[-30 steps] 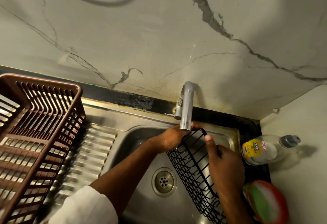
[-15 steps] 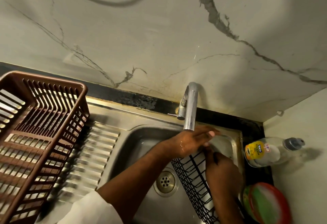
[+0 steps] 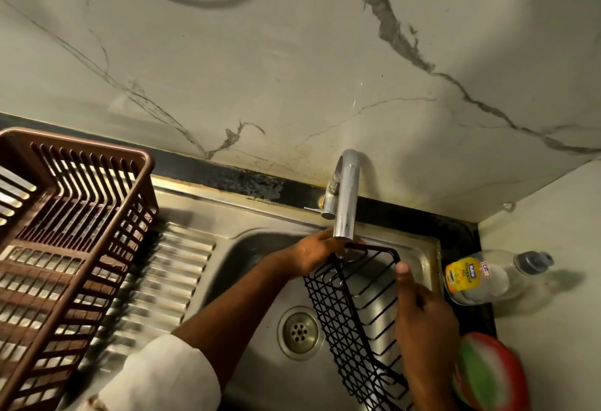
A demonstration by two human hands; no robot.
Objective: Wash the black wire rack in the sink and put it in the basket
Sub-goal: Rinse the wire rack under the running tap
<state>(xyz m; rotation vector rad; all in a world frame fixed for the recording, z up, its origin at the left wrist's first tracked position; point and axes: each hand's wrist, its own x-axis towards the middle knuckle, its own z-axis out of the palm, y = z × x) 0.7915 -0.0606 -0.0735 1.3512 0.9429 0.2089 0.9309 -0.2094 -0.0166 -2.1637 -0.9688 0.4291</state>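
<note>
Running from the lower right of the frame up toward the tap [image 3: 345, 196], the black wire rack [image 3: 349, 310] stands tilted on one long side inside the sink [image 3: 247, 245], its far short end just under the spout. The left hand [image 3: 317, 253] curls its fingers round that far end at the upper left corner of the rack. The right hand [image 3: 422, 316] grips the right-hand long rim, thumb stretched along the wire toward the top corner. Below the rack, the drain [image 3: 299, 332] sits in the sink bottom, partly bordered by the rack's mesh floor. At the left of the frame the brown basket [image 3: 97, 241] stands on the ribbed draining board [image 3: 169, 280]; nothing shows inside it. Right of the sink, a dishwash bottle [image 3: 481, 277] lies on its side on the counter, cap pointing right. A red and green round thing [image 3: 487, 375], blurred, lies below the bottle at the lower right. A white sleeve [image 3: 162, 375] covers the left forearm at the bottom.
</note>
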